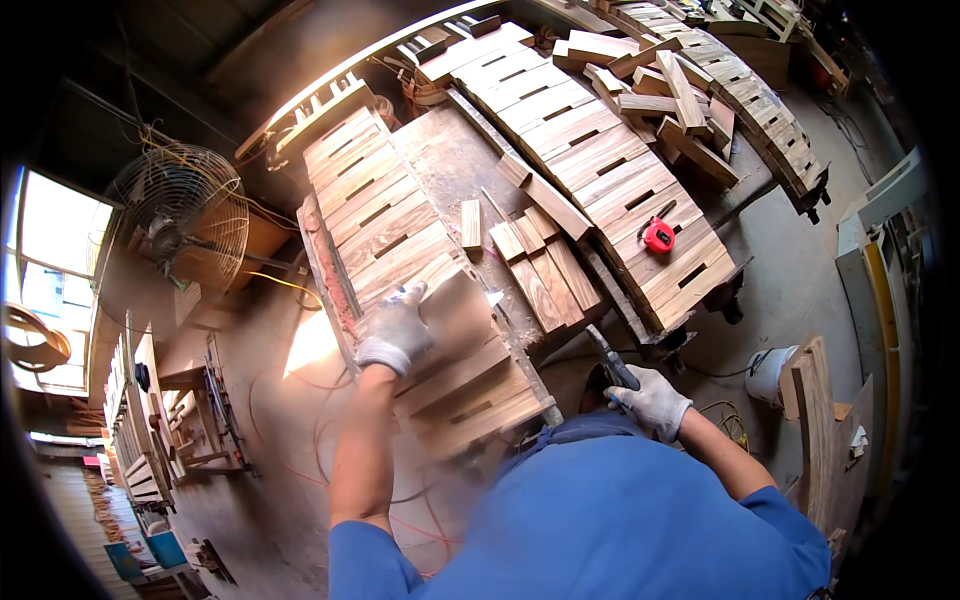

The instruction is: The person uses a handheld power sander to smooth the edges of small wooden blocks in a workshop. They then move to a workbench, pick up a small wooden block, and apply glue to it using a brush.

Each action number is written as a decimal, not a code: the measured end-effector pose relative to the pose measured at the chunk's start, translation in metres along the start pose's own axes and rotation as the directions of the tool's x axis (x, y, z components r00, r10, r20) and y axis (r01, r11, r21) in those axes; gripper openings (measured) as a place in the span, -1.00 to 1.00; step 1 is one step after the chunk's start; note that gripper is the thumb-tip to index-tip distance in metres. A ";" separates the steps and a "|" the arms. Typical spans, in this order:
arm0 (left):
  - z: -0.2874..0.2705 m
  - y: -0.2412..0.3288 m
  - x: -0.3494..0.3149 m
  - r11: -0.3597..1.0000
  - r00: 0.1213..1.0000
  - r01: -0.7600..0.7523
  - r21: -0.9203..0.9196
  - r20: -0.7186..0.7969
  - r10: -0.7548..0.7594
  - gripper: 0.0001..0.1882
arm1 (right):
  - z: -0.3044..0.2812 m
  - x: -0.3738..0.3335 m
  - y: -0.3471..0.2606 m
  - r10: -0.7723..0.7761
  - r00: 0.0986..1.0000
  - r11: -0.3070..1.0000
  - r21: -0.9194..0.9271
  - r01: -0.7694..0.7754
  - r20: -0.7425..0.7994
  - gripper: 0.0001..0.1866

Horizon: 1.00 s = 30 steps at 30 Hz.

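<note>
While your right white-gloved hand clasps a dark-handled metal tool, your left white-gloved hand is over slotted brown wooden boards.
Their row runs forward-left; whether that nearer grip pinches, I cannot tell.

Watching remotely, I have the left row of boards ahead, the left hand at its nearer half and a fan off to its left. To its right runs the middle row, with a tape measure on its near part. Short wood blocks lie between those two rows; loose wood pieces lie between the middle row and the far-right row. I see a hand tool in the right hand, left of a bucket.
</note>
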State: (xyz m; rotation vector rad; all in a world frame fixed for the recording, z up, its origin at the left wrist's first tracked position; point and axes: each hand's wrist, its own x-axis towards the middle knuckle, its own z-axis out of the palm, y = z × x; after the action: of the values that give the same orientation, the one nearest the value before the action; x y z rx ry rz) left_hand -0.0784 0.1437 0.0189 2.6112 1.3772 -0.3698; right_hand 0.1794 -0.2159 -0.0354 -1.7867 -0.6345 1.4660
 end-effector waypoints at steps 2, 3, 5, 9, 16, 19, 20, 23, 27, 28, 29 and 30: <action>0.024 -0.007 0.007 0.997 0.997 -0.076 0.033 0.014 0.076 -0.26 | 0.002 0.000 -0.001 0.019 1.000 0.997 -0.072 -0.017 0.018 -0.79; 0.033 -0.007 0.009 0.992 0.993 -0.109 0.058 -0.038 0.112 -0.36 | 0.003 -0.001 -0.002 0.026 1.000 0.995 -0.092 -0.025 0.014 -0.79; 0.047 -0.009 0.014 0.985 0.984 -0.141 0.100 -0.095 0.150 -0.51 | 0.003 -0.007 -0.011 0.051 0.999 0.994 -0.094 -0.051 0.003 -0.79; 0.052 0.002 0.017 0.982 0.974 -0.148 0.114 -0.158 0.165 -0.63 | 0.004 -0.013 -0.013 0.147 0.988 0.989 -0.025 -0.148 -0.037 -0.76; 0.057 0.084 0.019 0.844 0.900 -0.393 -0.365 -0.342 0.271 -0.56 | 0.006 -0.003 0.014 0.041 0.992 0.981 -0.181 -0.063 -0.120 -0.72; 0.062 0.145 0.021 0.924 0.931 -0.327 -0.198 -0.235 0.279 -0.36 | 0.006 -0.007 0.005 0.057 0.992 0.990 -0.123 -0.071 -0.112 -0.73; 0.082 0.158 0.024 0.935 0.936 -0.306 -0.176 -0.233 0.263 -0.28 | 0.005 -0.008 0.003 0.082 0.991 0.990 -0.104 -0.093 -0.109 -0.74; 0.099 0.199 0.039 0.846 0.984 -0.177 -0.503 -0.077 0.159 -0.17 | 0.001 -0.010 0.015 0.075 0.990 0.995 -0.055 -0.083 -0.122 -0.75; 0.122 0.236 0.108 0.334 0.978 0.207 -0.920 0.204 -0.044 -0.30 | 0.000 -0.016 0.020 0.087 0.986 0.996 -0.001 -0.088 -0.139 -0.74; 0.114 0.244 0.120 0.108 0.940 0.341 -0.934 0.337 -0.054 -0.35 | 0.000 -0.016 0.025 0.089 0.986 0.996 0.018 -0.088 -0.142 -0.74; 0.126 0.242 0.139 -0.047 0.915 0.403 -0.914 0.403 0.015 -0.43 | 0.002 -0.016 0.039 0.097 0.985 0.995 0.043 -0.092 -0.143 -0.74; 0.139 0.234 0.159 -0.195 0.884 0.466 -0.863 0.461 0.071 -0.51 | 0.001 -0.013 0.042 0.103 0.986 0.993 0.072 -0.094 -0.129 -0.74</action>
State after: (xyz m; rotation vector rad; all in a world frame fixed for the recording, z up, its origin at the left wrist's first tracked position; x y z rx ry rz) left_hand 0.1826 0.1012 -0.1535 0.8081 1.0860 0.2261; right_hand 0.1723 -0.2511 -0.0602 -1.8695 -0.4313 1.4019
